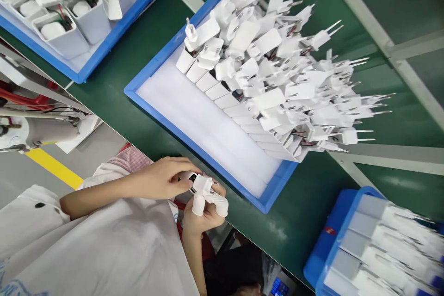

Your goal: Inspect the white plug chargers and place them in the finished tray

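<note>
The green surface [145, 101] fills most of the view, with pale rails crossing it at the right. On it, in the middle, sits a big blue tray [163, 111] lined with white foam; its far half is packed with white charger housings [270, 83] standing in rows, plug pins pointing up and outward, some with red and black wires showing. The near half of the foam carries nothing. A second blue tray [104, 51] at the top left holds open white shells with wired parts inside, and a third blue bin [333, 236] at the lower right holds more white pieces, blurred.

At the near edge of the surface, over the person's white-clad lap, both hands meet on one small white charger part [194, 180]. The left hand [163, 180] comes from the side with its fingers curled over the piece, thumb and forefinger pinching it. The right hand [204, 212] comes up from below, its fingers [219, 203] capped in white finger cots and pressed together around the underside of the same piece. So the part is held in the air between both hands, just short of the middle tray's near corner, touching no tray.

I'd judge the step in hand to be fitting or checking this one unit by hand. The next move would likely call for a firm squeeze to seat it, then a short reach to the foam.
</note>
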Demonstrator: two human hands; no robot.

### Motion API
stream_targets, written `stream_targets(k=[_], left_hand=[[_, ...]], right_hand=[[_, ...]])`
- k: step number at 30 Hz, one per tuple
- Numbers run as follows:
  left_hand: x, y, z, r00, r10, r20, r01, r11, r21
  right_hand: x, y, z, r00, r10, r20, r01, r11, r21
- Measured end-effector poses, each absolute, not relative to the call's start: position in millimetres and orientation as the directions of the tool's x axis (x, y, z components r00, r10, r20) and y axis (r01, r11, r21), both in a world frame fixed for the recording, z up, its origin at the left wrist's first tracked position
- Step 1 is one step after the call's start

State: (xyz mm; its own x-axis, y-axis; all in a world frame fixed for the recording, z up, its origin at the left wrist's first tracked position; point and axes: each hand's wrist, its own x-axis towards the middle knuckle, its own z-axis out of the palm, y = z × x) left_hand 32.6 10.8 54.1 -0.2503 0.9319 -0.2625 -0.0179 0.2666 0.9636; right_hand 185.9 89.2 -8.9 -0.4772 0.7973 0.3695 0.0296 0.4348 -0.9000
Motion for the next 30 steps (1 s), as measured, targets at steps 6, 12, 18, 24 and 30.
stream_targets(k=[6, 12, 18, 24, 30], left_hand=[[35.0, 18.3, 54.8, -0.336, 0.904, -0.266, -0.01, 0.279, 0.96], [34.2, 13.4, 48.6, -0.321, 0.909, -0.266, -0.088, 0.251, 0.964], [39.1, 8.6, 42.0, -0.267, 0.943, -0.198, -0.048, 0.192, 0.98], [41.4, 11.6, 45.0, -0.267, 0.92, -0.289, -0.183, 0.246, 0.952], [31.5, 16.4, 49.2, -0.171, 0.9, -0.401, -0.326, 0.333, 0.885]], right_hand=[[189.1, 99.4, 1.0, -0.542, 0.743, 0.393, 0.027, 0.483, -0.875], [200.8, 112.1, 17.5, -0.689, 0.52, 0.505, 0.036, 0.72, -0.693], [203.3, 112.2, 15.9, -0.734, 0.425, 0.53, 0.067, 0.822, -0.566], [195.6, 105.2, 19.9, -0.693, 0.455, 0.56, 0.149, 0.85, -0.506], [197.1, 101.8, 33.5, -0.72, 0.489, 0.491, 0.211, 0.83, -0.517]])
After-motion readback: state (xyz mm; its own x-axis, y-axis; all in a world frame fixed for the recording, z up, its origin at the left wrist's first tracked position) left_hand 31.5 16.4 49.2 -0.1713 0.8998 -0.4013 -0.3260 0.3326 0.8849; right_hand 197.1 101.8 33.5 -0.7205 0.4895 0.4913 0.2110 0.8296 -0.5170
